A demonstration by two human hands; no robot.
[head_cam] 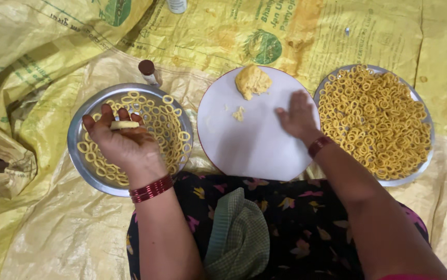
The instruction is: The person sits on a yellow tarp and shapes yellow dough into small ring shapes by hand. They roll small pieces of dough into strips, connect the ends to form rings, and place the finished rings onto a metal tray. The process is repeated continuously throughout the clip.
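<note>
Dough rings are shaped over yellow sacking [52, 228] spread on the floor.
A pale dough strip [124, 125] is pinched in the left hand [122, 142] above a steel bowl [78, 155]; the right hand [298, 118] lies flat and open on a white board [254, 150], the dough lump [252, 81] at its 11 o'clock.

Left hand [122, 142] covers part of the steel bowl [78, 155] & rings under it. Right hand [298, 116] blurred; whatever's beneath its palm hidden. Container [177, 5] beyond both grips cut off at top edge.
</note>
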